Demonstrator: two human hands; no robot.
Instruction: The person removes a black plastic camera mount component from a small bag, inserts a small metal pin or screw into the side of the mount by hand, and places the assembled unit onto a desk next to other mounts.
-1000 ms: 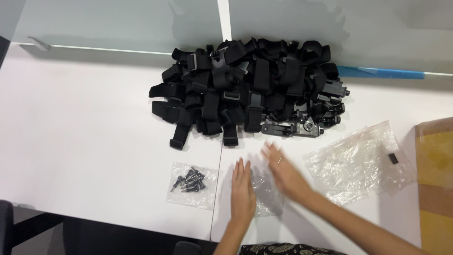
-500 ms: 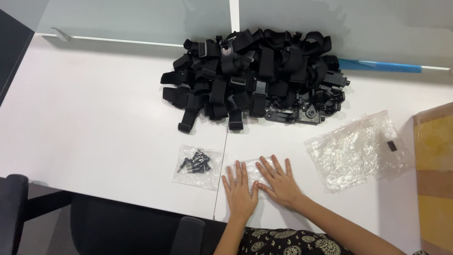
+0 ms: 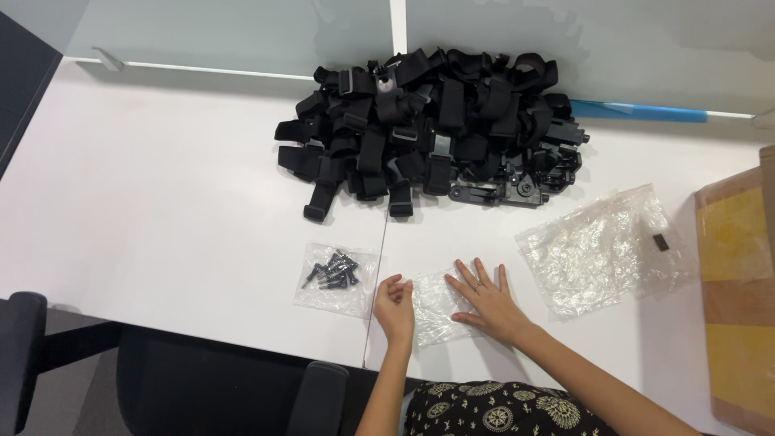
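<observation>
Both hands on clear bag

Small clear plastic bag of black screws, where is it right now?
Head view: the small clear plastic bag of black screws lies on the white table near its front edge, just left of the left hand, below the pile of black straps.

Bright even light from above, soft short shadows, mild glare on white table, sharp focus, little distortion.

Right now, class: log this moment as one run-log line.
left hand: curled on edge of small clear bag | right hand: flat on it | screw bag: left | strap pile: behind
</observation>
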